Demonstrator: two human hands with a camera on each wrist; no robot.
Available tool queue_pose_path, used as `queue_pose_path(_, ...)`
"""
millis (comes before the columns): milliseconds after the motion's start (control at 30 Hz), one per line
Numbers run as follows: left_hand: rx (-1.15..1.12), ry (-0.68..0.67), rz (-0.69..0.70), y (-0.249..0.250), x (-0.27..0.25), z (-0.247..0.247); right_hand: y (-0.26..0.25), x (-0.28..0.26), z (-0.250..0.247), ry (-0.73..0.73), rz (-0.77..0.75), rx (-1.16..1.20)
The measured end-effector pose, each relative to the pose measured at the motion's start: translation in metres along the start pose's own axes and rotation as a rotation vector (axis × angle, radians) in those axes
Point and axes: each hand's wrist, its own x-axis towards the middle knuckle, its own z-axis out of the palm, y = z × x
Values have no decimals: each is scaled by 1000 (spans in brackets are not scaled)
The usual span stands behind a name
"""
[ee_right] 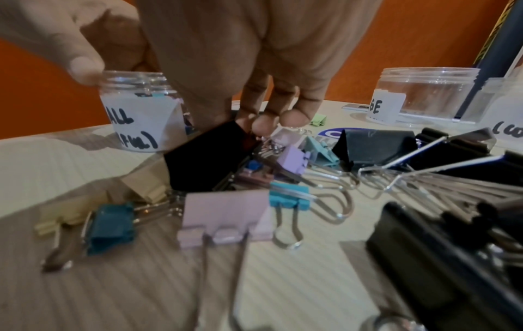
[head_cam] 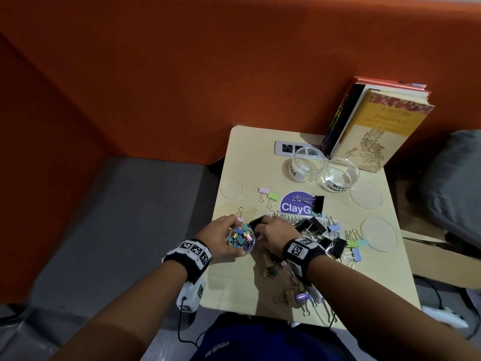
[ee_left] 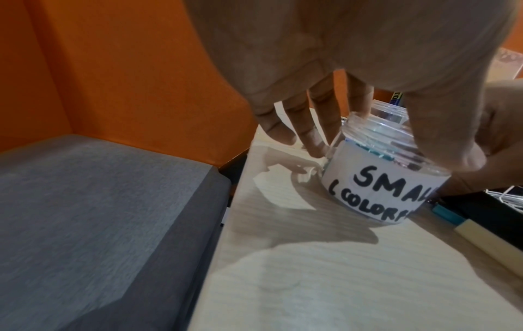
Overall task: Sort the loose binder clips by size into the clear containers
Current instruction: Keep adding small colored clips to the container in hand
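Observation:
My left hand (head_cam: 230,237) grips the small clear jar (head_cam: 242,241) from above, fingers on its far side and thumb on the near rim. The jar (ee_left: 376,185) is labelled SMALL (COLORFUL) and holds several small coloured clips. Just right of it, my right hand (head_cam: 260,229) reaches down into the clip pile (head_cam: 330,243). Its fingertips (ee_right: 266,125) touch a large black clip (ee_right: 203,156) and small pale clips beside it, with the thumb spread apart to the left. A pink medium clip (ee_right: 226,215) and a small teal clip (ee_right: 288,197) lie nearer the wrist.
Two empty jars stand at the back, the large one (head_cam: 308,162) and the medium one (head_cam: 341,175), before leaning books (head_cam: 377,126). Clear lids (head_cam: 231,188) (head_cam: 365,195) (head_cam: 378,234) lie flat. Pink and green clips (head_cam: 268,194) sit mid-table. The table's left edge (head_cam: 216,230) borders a grey seat.

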Motion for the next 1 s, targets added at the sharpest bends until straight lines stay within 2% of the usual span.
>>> queue_pose_path(167, -13, 8, -8, -2, 0, 2, 3, 0, 0, 24, -8, 7)
queue_pose_path(333, -24, 21, -6, -3, 0, 4, 6, -1, -3, 69, 23, 111)
queue_pose_path(567, -16, 21, 11, -3, 0, 4, -2, -2, -2, 32, -4, 0)
queue_pose_path(800, -28, 17, 0, -3, -1, 3, -6, 0, -6, 12, 38, -6)
queue_pose_path(1000, -15, 13, -4, -2, -1, 2, -8, -2, -11, 15, -19, -57)
